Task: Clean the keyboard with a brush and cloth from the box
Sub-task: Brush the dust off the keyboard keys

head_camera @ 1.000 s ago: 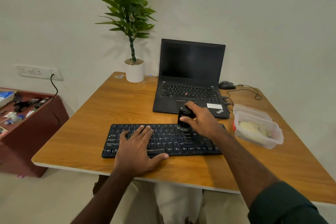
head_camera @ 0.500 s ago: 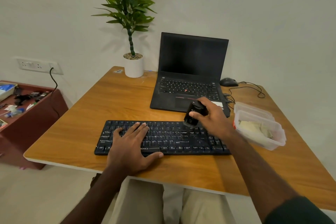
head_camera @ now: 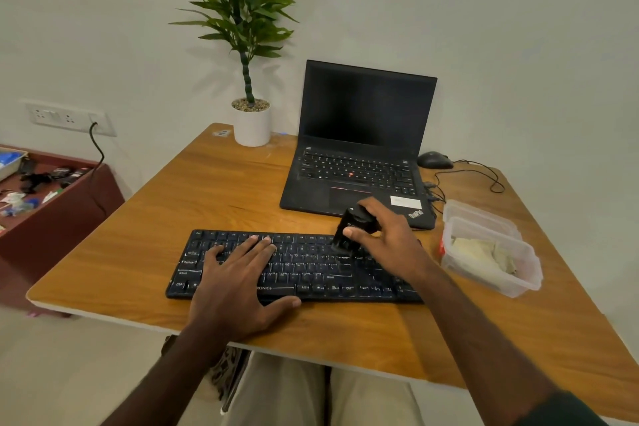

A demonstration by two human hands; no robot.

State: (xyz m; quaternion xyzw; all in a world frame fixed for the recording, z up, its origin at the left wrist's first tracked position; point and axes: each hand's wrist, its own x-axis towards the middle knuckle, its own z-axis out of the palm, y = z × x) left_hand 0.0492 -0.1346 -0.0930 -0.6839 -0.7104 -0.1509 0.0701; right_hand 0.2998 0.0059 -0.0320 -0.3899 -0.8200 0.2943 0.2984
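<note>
Head view — wooden desk (head_camera: 214,204) against white wall (head_camera: 518,28), keyboard (head_camera: 311,270) on it.

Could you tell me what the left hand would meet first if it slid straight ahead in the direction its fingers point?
The left hand lies flat on the keyboard, fingers aimed away and slightly right. Beyond the keyboard's far edge comes bare table, then probably the laptop, near its front left corner, though depth is hard to judge.

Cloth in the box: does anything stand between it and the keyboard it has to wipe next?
No lid covers the box, so the cloth lies exposed. The right hand grips the brush on the keyboard, and its forearm lies between box and keys. The left hand rests flat on the keys.
</note>
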